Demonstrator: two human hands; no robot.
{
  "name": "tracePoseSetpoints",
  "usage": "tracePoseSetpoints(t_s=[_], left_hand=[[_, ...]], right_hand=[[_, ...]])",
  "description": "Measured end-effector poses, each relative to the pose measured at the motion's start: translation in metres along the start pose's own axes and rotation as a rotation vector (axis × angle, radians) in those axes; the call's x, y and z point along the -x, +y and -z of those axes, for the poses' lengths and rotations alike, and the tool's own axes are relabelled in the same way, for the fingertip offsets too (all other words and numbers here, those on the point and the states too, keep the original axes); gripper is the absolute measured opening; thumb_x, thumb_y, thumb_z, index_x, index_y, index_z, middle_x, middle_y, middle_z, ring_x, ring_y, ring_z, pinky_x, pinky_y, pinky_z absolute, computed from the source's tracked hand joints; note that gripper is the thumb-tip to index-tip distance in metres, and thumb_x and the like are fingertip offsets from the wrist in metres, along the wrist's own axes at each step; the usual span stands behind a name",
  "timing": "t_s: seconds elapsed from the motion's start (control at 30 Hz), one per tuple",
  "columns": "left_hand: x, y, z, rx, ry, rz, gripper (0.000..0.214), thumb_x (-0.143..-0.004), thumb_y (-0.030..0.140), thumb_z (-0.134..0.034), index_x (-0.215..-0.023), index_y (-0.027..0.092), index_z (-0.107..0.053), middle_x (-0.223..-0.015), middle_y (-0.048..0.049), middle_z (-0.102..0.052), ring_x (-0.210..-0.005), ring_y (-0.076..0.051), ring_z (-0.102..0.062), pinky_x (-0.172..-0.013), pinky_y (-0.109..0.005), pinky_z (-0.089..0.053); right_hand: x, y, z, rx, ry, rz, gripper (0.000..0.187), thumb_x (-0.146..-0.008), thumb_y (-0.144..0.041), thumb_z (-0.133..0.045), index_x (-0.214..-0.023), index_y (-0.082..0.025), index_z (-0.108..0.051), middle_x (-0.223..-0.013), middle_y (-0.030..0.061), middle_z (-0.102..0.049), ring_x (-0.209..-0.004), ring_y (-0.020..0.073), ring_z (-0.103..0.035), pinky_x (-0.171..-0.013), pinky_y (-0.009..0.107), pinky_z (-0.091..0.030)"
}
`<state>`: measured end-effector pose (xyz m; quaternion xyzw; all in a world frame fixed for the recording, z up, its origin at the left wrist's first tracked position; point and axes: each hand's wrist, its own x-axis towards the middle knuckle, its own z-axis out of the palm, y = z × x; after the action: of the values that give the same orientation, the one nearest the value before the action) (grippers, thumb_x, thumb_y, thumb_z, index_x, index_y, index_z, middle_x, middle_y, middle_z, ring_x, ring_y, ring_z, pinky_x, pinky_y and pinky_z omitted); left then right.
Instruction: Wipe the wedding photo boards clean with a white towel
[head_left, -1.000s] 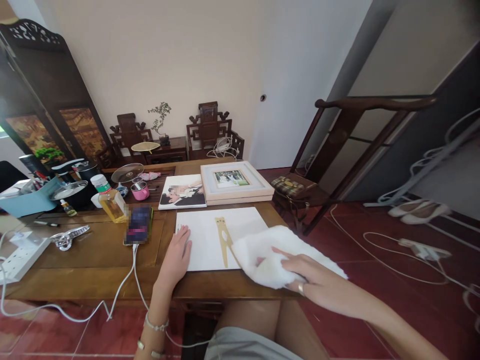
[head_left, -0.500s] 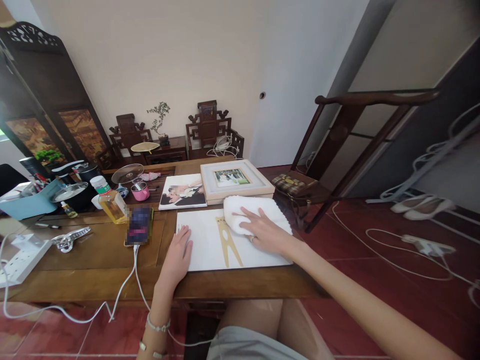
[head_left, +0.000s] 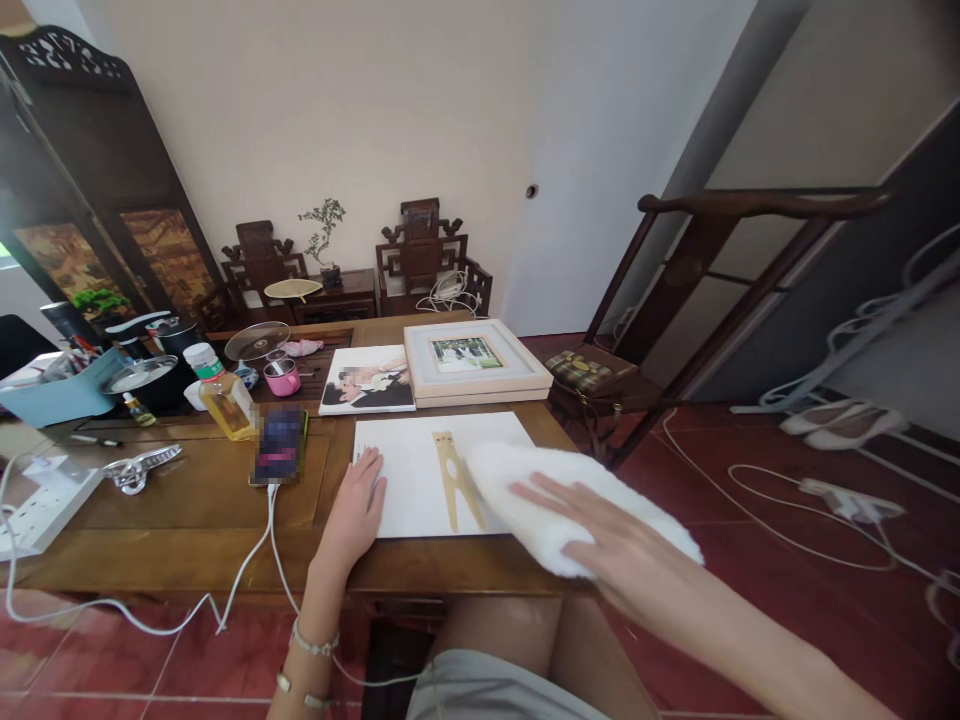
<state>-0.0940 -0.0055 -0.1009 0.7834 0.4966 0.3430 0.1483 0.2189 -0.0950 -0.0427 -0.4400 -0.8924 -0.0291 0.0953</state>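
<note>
A white board point(head_left: 416, 475), the back of a picture frame, lies flat on the wooden table point(head_left: 187, 520) with a tan wooden stand piece point(head_left: 454, 475) on it. My left hand point(head_left: 358, 508) rests flat on the board's left edge, fingers stretched out. My right hand point(head_left: 600, 535) lies spread on a white fluffy cloth point(head_left: 555, 490) at the board's near right corner, pressing it down. The cloth hangs partly past the table's right edge.
Beyond the board lie a photo print point(head_left: 367, 380) and a framed photo point(head_left: 472, 362). A phone point(head_left: 279, 447) on a white cable, an oil bottle point(head_left: 217, 395), a pink cup point(head_left: 283, 378), pots and a power strip point(head_left: 34, 505) fill the left. A dark wooden chair point(head_left: 675, 300) stands right.
My right hand slid the cloth from the board's near right up to its far edge, then back down to the near right corner. My left hand stayed put.
</note>
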Motion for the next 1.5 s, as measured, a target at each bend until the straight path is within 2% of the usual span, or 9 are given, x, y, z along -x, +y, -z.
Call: tracePoseSetpoints(t_s=[0.13, 0.37, 0.53, 0.77, 0.9, 1.13, 1.23, 1.33, 1.5], left_hand=[[-0.001, 0.001, 0.001, -0.006, -0.011, 0.012, 0.038, -0.093, 0.027, -0.037, -0.126, 0.016, -0.051, -0.138, -0.0124, -0.047, -0.133, -0.022, -0.036, -0.112, -0.047, -0.025], [-0.002, 0.002, 0.002, -0.014, -0.028, 0.019, 0.038, -0.093, 0.027, -0.037, -0.127, 0.016, -0.051, -0.139, -0.0128, -0.046, -0.134, -0.022, -0.035, -0.112, -0.048, -0.025], [-0.002, 0.003, 0.002, -0.021, -0.038, 0.020, 0.038, -0.093, 0.026, -0.037, -0.127, 0.015, -0.051, -0.139, -0.0136, -0.045, -0.134, -0.023, -0.035, -0.112, -0.048, -0.025], [-0.001, 0.006, 0.003, -0.039, -0.047, 0.032, 0.039, -0.093, 0.027, -0.036, -0.127, 0.012, -0.050, -0.139, -0.0142, -0.045, -0.134, -0.022, -0.034, -0.112, -0.046, -0.024], [-0.001, 0.006, 0.003, -0.039, -0.039, 0.027, 0.039, -0.093, 0.026, -0.036, -0.126, 0.013, -0.051, -0.139, -0.0137, -0.045, -0.134, -0.022, -0.035, -0.112, -0.046, -0.024], [-0.002, 0.003, 0.002, -0.030, -0.038, 0.027, 0.039, -0.093, 0.027, -0.036, -0.126, 0.014, -0.051, -0.139, -0.0137, -0.045, -0.134, -0.022, -0.035, -0.112, -0.046, -0.024], [-0.002, 0.002, 0.002, -0.033, -0.041, 0.023, 0.039, -0.093, 0.027, -0.036, -0.127, 0.012, -0.050, -0.139, -0.0145, -0.045, -0.134, -0.022, -0.035, -0.112, -0.046, -0.025], [-0.002, 0.002, 0.002, -0.035, -0.036, 0.018, 0.040, -0.093, 0.027, -0.036, -0.127, 0.012, -0.050, -0.139, -0.0147, -0.045, -0.134, -0.022, -0.035, -0.112, -0.046, -0.025], [-0.001, 0.003, 0.002, -0.026, -0.027, 0.013, 0.039, -0.093, 0.027, -0.036, -0.127, 0.014, -0.050, -0.139, -0.0140, -0.045, -0.134, -0.022, -0.035, -0.112, -0.047, -0.025]], right_hand=[[-0.044, 0.015, 0.005, 0.115, 0.110, -0.045, 0.033, -0.076, 0.001, -0.042, -0.067, -0.021, -0.064, -0.150, -0.0039, -0.022, -0.140, 0.0284, -0.010, -0.110, 0.057, -0.017], [-0.106, 0.025, -0.040, 0.082, 0.023, -0.073, 0.050, -0.069, 0.011, -0.035, -0.093, -0.019, -0.066, -0.147, 0.0046, -0.032, -0.136, 0.0371, -0.021, -0.100, 0.065, -0.029], [-0.076, 0.001, -0.040, 0.049, -0.012, -0.066, 0.054, -0.061, 0.011, -0.034, -0.092, -0.018, -0.067, -0.147, 0.0044, -0.034, -0.137, 0.0378, -0.017, -0.103, 0.067, -0.024], [-0.012, -0.050, -0.030, -0.021, 0.001, -0.059, 0.039, -0.059, 0.008, -0.037, -0.067, -0.017, -0.065, -0.149, -0.0005, -0.028, -0.139, 0.0332, -0.005, -0.109, 0.064, -0.014], [-0.027, -0.047, -0.023, -0.071, -0.052, -0.077, 0.044, -0.060, 0.008, -0.037, -0.079, -0.018, -0.067, -0.149, 0.0000, -0.030, -0.139, 0.0332, -0.010, -0.108, 0.064, -0.016], [-0.114, -0.006, -0.026, -0.080, -0.065, -0.147, 0.048, -0.067, 0.002, -0.042, -0.104, -0.017, -0.064, -0.145, 0.0053, -0.037, -0.136, 0.0373, -0.019, -0.103, 0.066, -0.021], [-0.131, -0.002, -0.033, -0.059, -0.032, -0.156, 0.049, -0.068, 0.001, -0.042, -0.107, -0.017, -0.063, -0.145, 0.0059, -0.037, -0.136, 0.0369, -0.020, -0.103, 0.066, -0.020], [-0.121, -0.014, -0.038, -0.052, -0.012, -0.147, 0.047, -0.067, 0.001, -0.044, -0.103, -0.017, -0.066, -0.146, 0.0066, -0.036, -0.136, 0.0382, -0.017, -0.104, 0.067, -0.016], [-0.067, -0.053, -0.036, -0.106, 0.018, -0.079, 0.043, -0.063, 0.001, -0.043, -0.092, -0.018, -0.069, -0.148, 0.0039, -0.031, -0.139, 0.0362, -0.007, -0.108, 0.065, -0.005]])
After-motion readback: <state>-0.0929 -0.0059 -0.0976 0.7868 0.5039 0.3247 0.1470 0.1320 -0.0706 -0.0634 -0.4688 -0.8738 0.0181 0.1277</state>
